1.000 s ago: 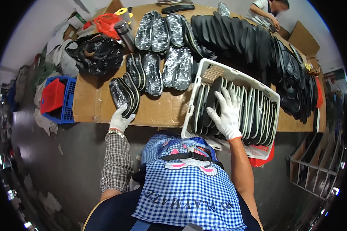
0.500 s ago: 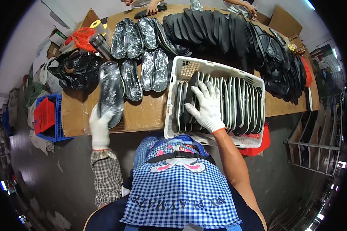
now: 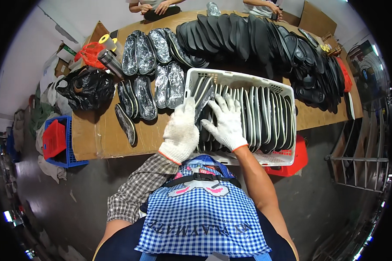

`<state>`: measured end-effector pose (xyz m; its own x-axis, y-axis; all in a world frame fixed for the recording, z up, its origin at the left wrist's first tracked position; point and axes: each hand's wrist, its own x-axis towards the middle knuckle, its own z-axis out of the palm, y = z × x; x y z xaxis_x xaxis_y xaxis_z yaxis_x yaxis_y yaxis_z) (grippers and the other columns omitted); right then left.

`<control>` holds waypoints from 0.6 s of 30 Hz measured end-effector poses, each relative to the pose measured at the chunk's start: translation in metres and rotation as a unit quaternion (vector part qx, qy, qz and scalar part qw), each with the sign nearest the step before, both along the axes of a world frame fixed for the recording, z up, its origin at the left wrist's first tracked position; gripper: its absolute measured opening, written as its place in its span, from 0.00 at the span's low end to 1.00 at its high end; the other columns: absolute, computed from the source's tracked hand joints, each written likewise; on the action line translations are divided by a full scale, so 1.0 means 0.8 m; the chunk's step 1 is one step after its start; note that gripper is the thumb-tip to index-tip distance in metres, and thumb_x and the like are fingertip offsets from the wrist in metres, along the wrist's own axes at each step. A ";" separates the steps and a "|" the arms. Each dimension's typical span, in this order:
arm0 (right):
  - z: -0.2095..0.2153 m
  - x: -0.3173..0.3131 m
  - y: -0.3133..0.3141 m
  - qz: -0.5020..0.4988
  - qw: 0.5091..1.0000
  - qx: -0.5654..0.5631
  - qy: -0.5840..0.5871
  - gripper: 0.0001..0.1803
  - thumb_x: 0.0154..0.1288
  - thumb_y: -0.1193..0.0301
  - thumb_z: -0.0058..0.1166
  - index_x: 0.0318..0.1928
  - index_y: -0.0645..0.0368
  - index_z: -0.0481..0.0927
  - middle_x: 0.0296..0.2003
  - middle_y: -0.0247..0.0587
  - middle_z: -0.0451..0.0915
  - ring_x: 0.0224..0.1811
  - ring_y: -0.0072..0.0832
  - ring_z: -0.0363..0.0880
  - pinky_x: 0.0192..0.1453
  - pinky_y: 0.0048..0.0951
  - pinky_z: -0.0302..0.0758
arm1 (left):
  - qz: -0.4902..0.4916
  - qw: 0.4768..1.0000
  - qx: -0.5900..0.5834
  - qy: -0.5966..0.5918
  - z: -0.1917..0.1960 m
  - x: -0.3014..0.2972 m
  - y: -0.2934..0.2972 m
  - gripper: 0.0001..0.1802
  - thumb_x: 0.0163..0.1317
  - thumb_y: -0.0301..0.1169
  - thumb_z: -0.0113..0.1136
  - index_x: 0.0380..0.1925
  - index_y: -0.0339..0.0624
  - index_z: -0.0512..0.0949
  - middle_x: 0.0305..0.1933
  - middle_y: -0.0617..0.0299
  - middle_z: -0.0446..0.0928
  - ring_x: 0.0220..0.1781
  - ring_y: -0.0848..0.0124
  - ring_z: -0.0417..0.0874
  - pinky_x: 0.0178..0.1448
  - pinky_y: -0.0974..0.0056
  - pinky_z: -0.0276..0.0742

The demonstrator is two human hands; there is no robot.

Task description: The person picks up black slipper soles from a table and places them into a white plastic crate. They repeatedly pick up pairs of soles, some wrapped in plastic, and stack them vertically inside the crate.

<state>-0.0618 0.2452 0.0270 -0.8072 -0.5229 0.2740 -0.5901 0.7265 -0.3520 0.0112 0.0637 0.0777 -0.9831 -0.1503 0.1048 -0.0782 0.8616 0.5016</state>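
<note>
A white plastic basket (image 3: 244, 75) holds a row of dark shoe soles (image 3: 265, 117) with pale edges, standing on edge. At its left end, my gloved left hand (image 3: 179, 130) grips shoe soles (image 3: 203, 93) that lean at a slant inside the basket; how many it holds I cannot tell. My gloved right hand (image 3: 226, 119) rests on the row beside them, fingers spread. Left of the basket, shiny-faced soles (image 3: 145, 98) lie in pairs and small stacks on the cardboard-covered table (image 3: 104, 137). A lone sole (image 3: 126, 125) lies tilted near the front edge.
Black soles (image 3: 231, 37) form a long row at the back, with a heap of black sandal-like pieces (image 3: 313, 82) at right. A steel flask (image 3: 111, 63), black plastic bag (image 3: 86, 89) and blue crate (image 3: 65, 150) are at left. Co-workers' hands (image 3: 163, 7) show across the table.
My left hand has moved right from the table into the basket's left end, carrying soles. A lone sole now lies where it was. My right hand stays on the row, shifted slightly.
</note>
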 end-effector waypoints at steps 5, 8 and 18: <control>-0.001 0.000 0.001 -0.003 1.000 0.000 -0.002 0.38 0.69 0.47 0.66 0.73 0.52 0.77 0.78 0.52 0.70 0.83 0.60 0.60 0.87 0.65 0.49 | -0.009 0.999 -0.035 0.022 -0.019 0.007 0.015 0.43 0.61 0.24 0.63 0.79 0.39 0.66 0.65 0.37 0.76 0.59 0.39 0.84 0.61 0.43 0.84; -0.005 -0.002 0.001 -0.001 1.000 0.018 -0.002 0.37 0.70 0.48 0.64 0.73 0.52 0.77 0.78 0.52 0.70 0.83 0.60 0.60 0.88 0.65 0.49 | -0.073 0.991 0.045 -0.104 0.015 0.011 0.023 0.42 0.61 0.31 0.68 0.77 0.39 0.67 0.68 0.35 0.74 0.63 0.39 0.82 0.64 0.43 0.84; -0.001 -0.003 0.002 0.012 1.000 0.022 0.002 0.29 0.78 0.59 0.55 0.75 0.53 0.76 0.77 0.53 0.71 0.83 0.60 0.60 0.87 0.65 0.51 | -0.107 0.984 0.082 -0.117 -0.023 0.027 0.014 0.52 0.60 0.38 0.75 0.80 0.31 0.59 0.80 0.28 0.62 0.79 0.33 0.70 0.81 0.45 0.72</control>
<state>-0.0640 0.2471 0.0264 -0.7931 -0.5539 0.2534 -0.6090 0.7267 -0.3178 0.0328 0.0749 0.0591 -0.9883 0.0673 -0.1369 -0.0334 0.7801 0.6247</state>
